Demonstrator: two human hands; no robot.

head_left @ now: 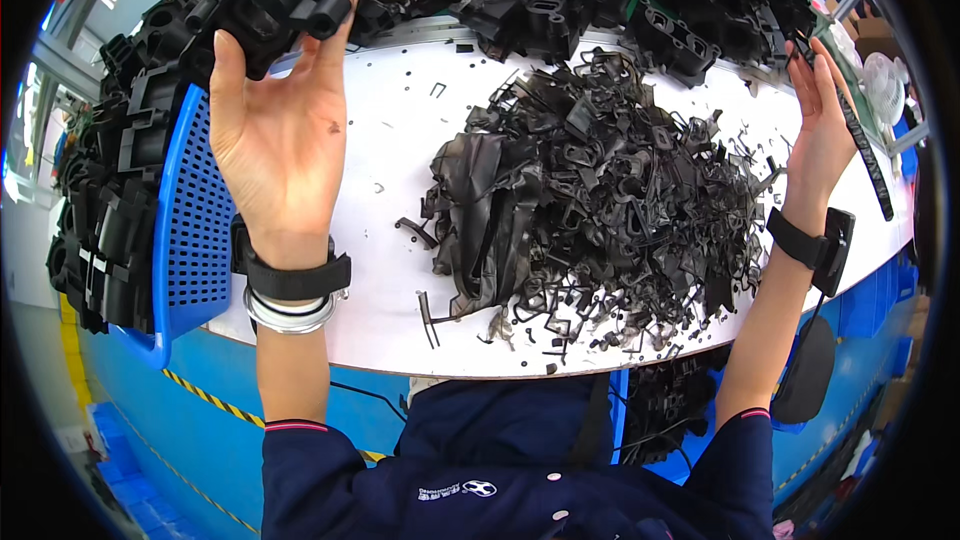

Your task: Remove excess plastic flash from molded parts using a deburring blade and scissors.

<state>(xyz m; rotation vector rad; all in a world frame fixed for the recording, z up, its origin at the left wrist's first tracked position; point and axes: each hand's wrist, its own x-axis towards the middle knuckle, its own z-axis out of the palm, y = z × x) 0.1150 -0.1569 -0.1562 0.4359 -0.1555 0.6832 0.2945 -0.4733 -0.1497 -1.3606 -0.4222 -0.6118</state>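
Observation:
My left hand [280, 130] is raised at the upper left, its thumb and fingers closed around the lower edge of a large black moulded plastic part [270, 0] with a wide cylindrical hollow. That part is above a blue perforated basket [200, 230] filled with similar black parts [125, 240]. Over at the far right, my right hand [822, 130] grips a long, thin black tool [868, 155] with a textured, wrapped-looking handle. Its tip is too small to make out. Between my hands, a big heap of black plastic scraps [610, 190] covers much of the white table [380, 290].
More black moulded parts [530, 5] are piled along the table's far edge. Loose trimmings lie around the heap. A small white fan [884, 80] stands at the far right. Below the table are black parts [665, 405] and blue bins [870, 300].

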